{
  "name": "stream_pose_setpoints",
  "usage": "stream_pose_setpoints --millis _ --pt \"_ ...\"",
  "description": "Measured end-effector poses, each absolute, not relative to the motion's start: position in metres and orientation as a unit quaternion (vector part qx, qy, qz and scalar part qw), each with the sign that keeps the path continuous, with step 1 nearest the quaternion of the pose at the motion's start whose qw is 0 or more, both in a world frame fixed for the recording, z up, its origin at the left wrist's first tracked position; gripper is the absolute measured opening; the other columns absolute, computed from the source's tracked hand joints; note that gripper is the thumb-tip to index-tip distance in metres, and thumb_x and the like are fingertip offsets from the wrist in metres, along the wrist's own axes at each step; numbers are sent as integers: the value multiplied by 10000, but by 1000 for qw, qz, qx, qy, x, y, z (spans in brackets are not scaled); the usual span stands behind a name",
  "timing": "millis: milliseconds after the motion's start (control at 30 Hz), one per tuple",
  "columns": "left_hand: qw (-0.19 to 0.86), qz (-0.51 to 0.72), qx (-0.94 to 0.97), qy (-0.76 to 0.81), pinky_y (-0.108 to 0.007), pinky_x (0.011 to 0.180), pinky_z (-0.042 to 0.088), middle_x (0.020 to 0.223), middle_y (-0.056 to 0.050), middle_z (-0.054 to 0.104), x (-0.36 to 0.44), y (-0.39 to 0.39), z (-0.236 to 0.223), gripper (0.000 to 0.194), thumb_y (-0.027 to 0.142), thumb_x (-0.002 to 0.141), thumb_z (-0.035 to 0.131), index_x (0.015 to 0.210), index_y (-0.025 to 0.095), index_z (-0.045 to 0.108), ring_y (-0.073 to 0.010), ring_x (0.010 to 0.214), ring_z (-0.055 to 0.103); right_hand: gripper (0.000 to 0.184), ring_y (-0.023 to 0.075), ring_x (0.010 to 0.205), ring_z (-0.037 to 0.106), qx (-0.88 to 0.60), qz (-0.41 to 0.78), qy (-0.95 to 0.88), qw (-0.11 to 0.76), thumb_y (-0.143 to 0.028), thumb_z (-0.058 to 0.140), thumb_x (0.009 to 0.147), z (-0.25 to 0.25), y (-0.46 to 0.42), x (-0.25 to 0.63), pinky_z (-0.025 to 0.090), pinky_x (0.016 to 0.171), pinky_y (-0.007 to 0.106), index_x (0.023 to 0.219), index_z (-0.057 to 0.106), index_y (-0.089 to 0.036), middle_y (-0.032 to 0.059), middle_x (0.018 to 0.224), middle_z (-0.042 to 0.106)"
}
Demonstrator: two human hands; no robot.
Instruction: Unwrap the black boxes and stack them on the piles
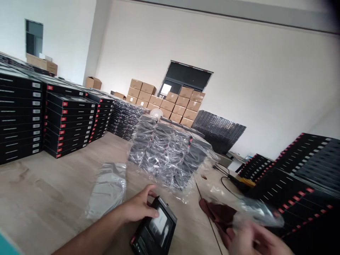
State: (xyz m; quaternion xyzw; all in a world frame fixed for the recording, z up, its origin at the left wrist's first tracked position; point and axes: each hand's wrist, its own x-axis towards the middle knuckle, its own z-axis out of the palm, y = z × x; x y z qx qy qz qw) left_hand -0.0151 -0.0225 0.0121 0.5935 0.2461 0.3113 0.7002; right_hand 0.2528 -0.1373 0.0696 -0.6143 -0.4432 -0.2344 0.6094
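My left hand [143,207] is closed on the upper end of a black box [159,230], thumb on its front, where a pale picture panel shows. The box is tilted above the wooden table at the bottom middle. At lower right my right hand [256,239], smeared by motion, has its fingers closed on a clear plastic bag [261,210]. A dark red cloth [219,214] lies just left of that hand. Left of my left hand, a flat pile of clear plastic bags [107,187] rests on the table [63,191].
Black boxes in clear wrap [164,152] stand stacked ahead. More black box stacks rise at left [70,124] and right [292,191]. Brown cartons [167,104] and a leaning stack of dark trays [219,129] are behind. A black cable [224,179] lies at right.
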Motion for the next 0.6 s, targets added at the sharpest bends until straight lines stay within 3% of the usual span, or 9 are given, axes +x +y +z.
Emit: stream_pose_setpoints --millis 133,267,433,600 --pt "778 256 531 218 -296 791 440 1066 -57 589 -22 -20 13 689 168 523 771 1173 189 547 -218 966 570 179 240 746 625 -648 -109 -598 460 -378 588 776 48 -119 245 479 732 365 771 656 -212 77 805 671" --pt "794 211 538 189 -280 781 439 945 -26 639 -27 -23 17 593 161 479 785 1054 163 640 -205 916 575 193 177 637 598 -654 -13 -653 382 -313 517 821 32 -105 223 463 630 280 715 634 -203 33 695 641" --pt "780 184 548 241 -299 740 448 920 -26 633 -22 -30 17 657 170 453 791 1090 164 629 -227 884 591 161 154 653 598 -633 33 -688 353 -241 528 798 28 -104 204 448 624 243 693 643 -204 17 704 633" --pt "778 202 534 263 -345 843 445 1167 -91 598 -14 -27 8 890 160 465 784 1292 176 457 -275 1038 581 165 157 685 591 -616 104 -687 370 -274 534 809 24 -102 192 451 639 242 694 629 -203 19 716 622"
